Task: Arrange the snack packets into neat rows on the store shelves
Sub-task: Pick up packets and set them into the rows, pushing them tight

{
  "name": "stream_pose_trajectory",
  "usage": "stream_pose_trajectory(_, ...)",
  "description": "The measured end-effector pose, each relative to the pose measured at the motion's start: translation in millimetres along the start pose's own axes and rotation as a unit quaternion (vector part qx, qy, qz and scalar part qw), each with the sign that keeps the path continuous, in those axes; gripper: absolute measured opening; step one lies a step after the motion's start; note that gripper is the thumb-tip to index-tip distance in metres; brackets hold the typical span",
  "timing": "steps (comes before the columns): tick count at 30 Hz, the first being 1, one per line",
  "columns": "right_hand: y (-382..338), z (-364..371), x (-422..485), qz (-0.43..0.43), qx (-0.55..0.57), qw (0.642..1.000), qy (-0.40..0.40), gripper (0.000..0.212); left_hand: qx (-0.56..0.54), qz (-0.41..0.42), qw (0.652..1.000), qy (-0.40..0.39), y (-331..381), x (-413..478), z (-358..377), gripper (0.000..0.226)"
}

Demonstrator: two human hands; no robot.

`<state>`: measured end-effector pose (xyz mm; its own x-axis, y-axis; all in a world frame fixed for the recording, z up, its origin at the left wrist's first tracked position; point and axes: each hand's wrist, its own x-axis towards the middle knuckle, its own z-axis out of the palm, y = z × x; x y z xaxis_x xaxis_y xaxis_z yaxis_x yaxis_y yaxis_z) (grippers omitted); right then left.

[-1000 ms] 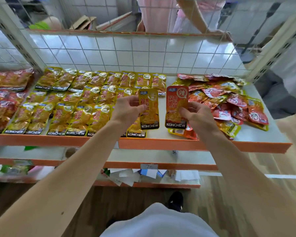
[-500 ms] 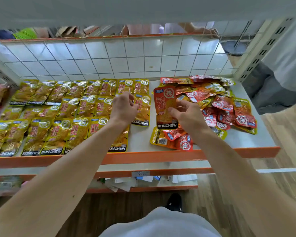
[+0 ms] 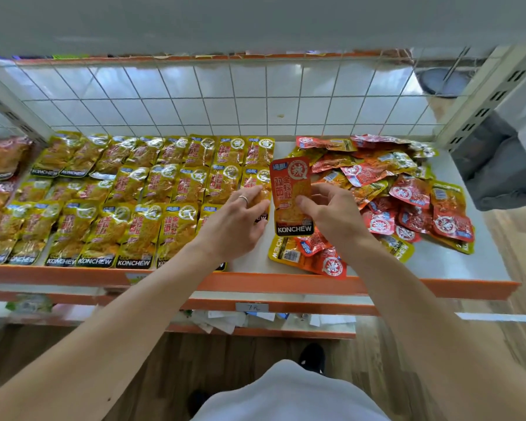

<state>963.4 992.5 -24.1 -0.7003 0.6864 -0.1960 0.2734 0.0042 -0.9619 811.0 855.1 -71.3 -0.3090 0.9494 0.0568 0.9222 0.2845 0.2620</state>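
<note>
Yellow KONCHEW snack packets (image 3: 140, 196) lie in three neat rows across the left and middle of the white shelf (image 3: 456, 256). My left hand (image 3: 237, 223) lies with straight fingers on the last yellow packet (image 3: 260, 185) at the right end of the middle row. My right hand (image 3: 331, 214) pinches a red KONCHEW packet (image 3: 290, 192) and holds it upright just above the shelf, beside that row. A loose heap of red and yellow packets (image 3: 404, 189) covers the right part of the shelf.
A white wire grid (image 3: 225, 98) backs the shelf, and an upper shelf board (image 3: 255, 22) hangs overhead. Orange-edged lower shelves (image 3: 255, 305) hold papers. More reddish packets (image 3: 0, 159) lie at far left. A person in grey stands at the right (image 3: 498, 165).
My left hand has laid its yellow packet down at the end of the middle row and now rests flat on it. My right hand still holds the red packet upright.
</note>
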Motion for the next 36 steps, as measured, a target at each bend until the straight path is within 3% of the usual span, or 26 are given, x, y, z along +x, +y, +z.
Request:
stream_pose_trajectory(10, -6, 4, -5, 0.005, 0.000, 1.000, -0.027, 0.010, -0.080, -0.066, 0.995, 0.004, 6, -5, -18, 0.053)
stream_pose_trajectory(15, -19, 34, -9, -0.013, 0.009, 1.000, -0.003, 0.014, -0.041, -0.073, 0.992, 0.094, -10, -42, -52, 0.057)
stream_pose_trajectory(23, -53, 155, -35, -0.056, 0.000, 0.998, -0.008, 0.011, 0.043, -0.146, 0.968, 0.198, -88, -152, -94, 0.057)
stream_pose_trajectory(30, -82, 275, -71, -0.066, 0.030, 0.993, -0.094, 0.002, 0.062, -0.221, 0.944, 0.237, -159, -260, -129, 0.063)
stream_pose_trajectory(36, -101, 379, -101, -0.075, 0.067, 0.984, -0.147, 0.011, 0.098, -0.279, 0.917, 0.269, -211, -362, -157, 0.061)
